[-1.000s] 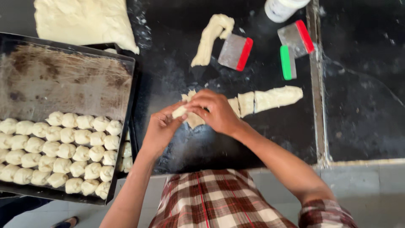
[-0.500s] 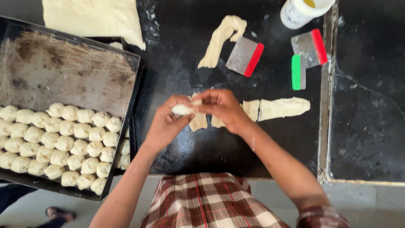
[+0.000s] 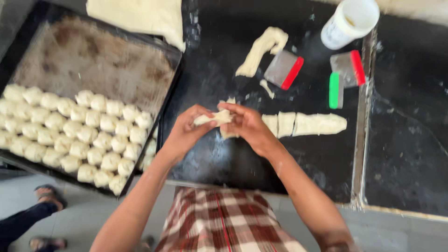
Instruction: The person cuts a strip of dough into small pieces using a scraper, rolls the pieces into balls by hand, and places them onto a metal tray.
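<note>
Since half a second ago: both hands have lifted slightly off the cut log and drawn the dough piece (image 3: 217,117) out between them; the rest lies as it did.

Left hand (image 3: 186,133): fingers curled closed, pinching the left end of the dough piece. Right hand (image 3: 249,126): fingers closed on the right end, thumb on top. I hold the piece just above the black surface (image 3: 219,158), between the baking tray and the cut log.

Dough log (image 3: 305,124): lies on the surface just right of my right hand, sliced into segments at its near end.

Baking tray (image 3: 84,60): dark, at my left; its near half is filled with rows of small dough balls (image 3: 79,133), its far half bare and browned.

Dough sheet (image 3: 140,16): flat, beyond the tray's far corner.

Dough strip (image 3: 261,49): twisted, beyond my hands, just beside a scraper with a red grip (image 3: 284,70).

Two more scrapers, red-gripped (image 3: 347,67) and green-gripped (image 3: 335,90), at the surface's right edge.

White cup (image 3: 350,21): far right corner.
</note>
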